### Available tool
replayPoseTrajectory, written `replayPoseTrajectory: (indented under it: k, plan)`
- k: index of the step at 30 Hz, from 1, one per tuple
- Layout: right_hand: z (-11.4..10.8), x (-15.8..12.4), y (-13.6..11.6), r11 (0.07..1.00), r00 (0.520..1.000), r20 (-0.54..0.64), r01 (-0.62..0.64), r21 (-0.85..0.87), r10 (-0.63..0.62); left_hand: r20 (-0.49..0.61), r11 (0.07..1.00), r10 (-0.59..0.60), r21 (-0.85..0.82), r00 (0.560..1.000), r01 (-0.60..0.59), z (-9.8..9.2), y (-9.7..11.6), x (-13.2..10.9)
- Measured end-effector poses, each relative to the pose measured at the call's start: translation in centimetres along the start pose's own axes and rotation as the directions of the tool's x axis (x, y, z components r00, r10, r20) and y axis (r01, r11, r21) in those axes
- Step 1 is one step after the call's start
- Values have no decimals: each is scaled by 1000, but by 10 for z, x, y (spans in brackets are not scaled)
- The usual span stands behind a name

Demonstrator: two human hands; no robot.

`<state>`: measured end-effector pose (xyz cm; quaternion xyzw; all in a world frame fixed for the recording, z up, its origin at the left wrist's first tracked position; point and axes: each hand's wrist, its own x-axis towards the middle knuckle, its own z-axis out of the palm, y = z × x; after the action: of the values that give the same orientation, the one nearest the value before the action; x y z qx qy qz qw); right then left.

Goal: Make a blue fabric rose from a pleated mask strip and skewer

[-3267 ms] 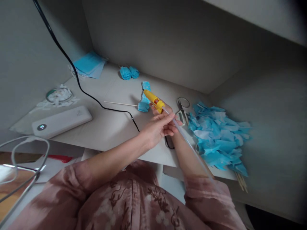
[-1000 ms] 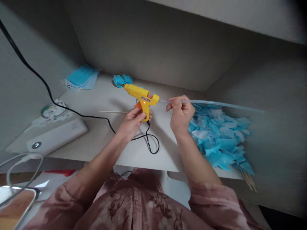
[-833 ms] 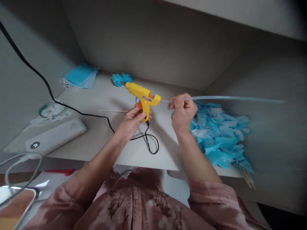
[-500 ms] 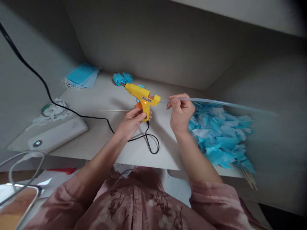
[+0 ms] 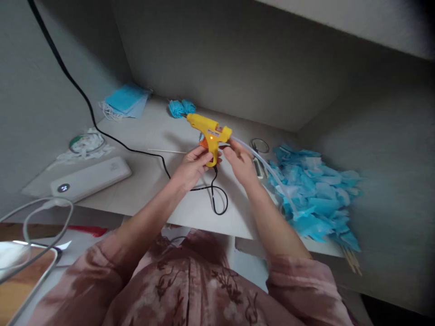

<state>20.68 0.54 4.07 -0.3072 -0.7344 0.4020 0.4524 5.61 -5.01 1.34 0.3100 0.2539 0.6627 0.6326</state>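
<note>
A yellow hot glue gun [image 5: 206, 126] with an orange trigger and a lit orange light is held by its handle in my left hand [image 5: 194, 167], nozzle up and to the left. A long translucent glue stick [image 5: 272, 171] runs from the gun's rear and bends down to the right. My right hand [image 5: 242, 163] is just behind the handle, thumb and fingers slightly apart. The stick passes across its fingers, and no grip on it shows. Two blue rolled flowers [image 5: 181, 107] lie beyond the nozzle. A thin wooden stick [image 5: 166, 151] lies left of the gun.
Cut blue pieces [image 5: 316, 194] are heaped at the right, with wooden sticks [image 5: 351, 260] jutting out below. Blue face masks [image 5: 125, 99], white scraps [image 5: 86, 144] and a white power bank [image 5: 91, 179] lie at the left. A black cord [image 5: 136, 149] crosses the surface. Walls enclose the back and sides.
My right hand has moved left to the gun's rear and loosened from the glue stick. The stick, nearly level before, now droops to the right. My left hand still holds the gun.
</note>
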Motion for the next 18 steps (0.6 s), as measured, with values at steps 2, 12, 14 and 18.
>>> replayPoseTrajectory:
  k: [2, 12, 14, 18]
  plan:
    - [4, -3, -1, 999, 994, 110, -27, 18, 25, 34, 997, -10, 79, 999, 8, -1, -5, 1]
    - [-19, 9, -4, 985, 959, -278, -11, 170, 59, 94, 331, 274, 925, 957, -185, -6, 70, -81]
    - [-26, 13, -8, 972, 939, -336, 11, 235, 70, 28, 217, 326, 971, 945, -104, -27, 85, -101]
    - [-34, 16, -17, 908, 939, -312, -2, 419, 146, 18, -12, 415, 1000, 910, -14, -76, 85, -108]
